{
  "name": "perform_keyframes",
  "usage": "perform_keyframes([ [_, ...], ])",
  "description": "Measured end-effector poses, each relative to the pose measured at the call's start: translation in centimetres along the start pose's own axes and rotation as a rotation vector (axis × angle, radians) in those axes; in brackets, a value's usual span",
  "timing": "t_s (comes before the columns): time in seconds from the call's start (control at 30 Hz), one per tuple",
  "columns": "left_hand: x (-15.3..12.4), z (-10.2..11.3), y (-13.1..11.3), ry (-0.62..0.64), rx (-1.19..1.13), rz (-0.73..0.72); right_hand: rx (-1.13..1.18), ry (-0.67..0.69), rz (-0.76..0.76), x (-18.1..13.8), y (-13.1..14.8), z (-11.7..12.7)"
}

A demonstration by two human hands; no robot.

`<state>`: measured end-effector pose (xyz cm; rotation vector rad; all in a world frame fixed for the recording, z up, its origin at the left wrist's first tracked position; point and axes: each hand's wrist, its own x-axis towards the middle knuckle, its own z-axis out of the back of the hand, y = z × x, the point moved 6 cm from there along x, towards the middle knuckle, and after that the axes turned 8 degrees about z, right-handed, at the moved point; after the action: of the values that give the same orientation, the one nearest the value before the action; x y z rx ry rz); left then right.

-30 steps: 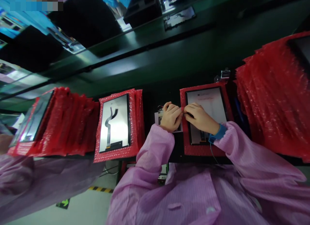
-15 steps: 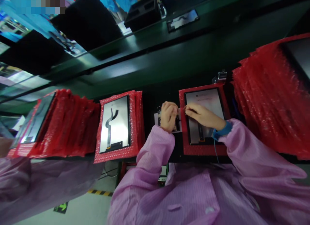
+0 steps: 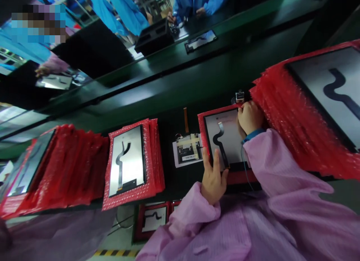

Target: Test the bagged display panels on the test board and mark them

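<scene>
Presently, we note a flat display panel (image 3: 233,137) right of centre in the frame, lying on red bubble wrap (image 3: 237,177), its dark ribbon cable (image 3: 218,140) uppermost. Our left hand (image 3: 214,177) is loose, fingers spread over the panel's lower left and the wrap beside it, gripping nothing visible; we judge that this light contact steadies the panel. Our right hand (image 3: 250,117), above a blue wrist band (image 3: 254,134), is curled at the panel's upper right, near a small metal device (image 3: 239,97). Its fingertips are hidden, so we cannot tell whether it clasps anything. Left of the panel, a circuit board (image 3: 188,147) lies on a white sheet (image 3: 177,158) on the dark counter (image 3: 170,158). At frame right, another panel (image 3: 315,79) tops a red wrap stack (image 3: 284,103); the layers presumably guard against scratches.
</scene>
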<state>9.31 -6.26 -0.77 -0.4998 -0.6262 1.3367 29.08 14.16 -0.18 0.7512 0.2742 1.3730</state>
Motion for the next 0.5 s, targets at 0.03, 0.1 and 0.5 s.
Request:
perform_keyframes([
  [0.03,0.0,0.0,0.1,-0.004,-0.024,0.008,0.019,-0.007,0.008,0.2,-0.1,-0.2],
  [0.1,0.2,0.1,0.4,0.002,-0.063,0.023,0.060,-0.021,0.029,0.5,-0.1,-0.3],
  [0.5,0.6,0.5,1.7,-0.004,-0.164,0.174,0.731,-0.142,0.108,-1.4,3.2,3.1],
])
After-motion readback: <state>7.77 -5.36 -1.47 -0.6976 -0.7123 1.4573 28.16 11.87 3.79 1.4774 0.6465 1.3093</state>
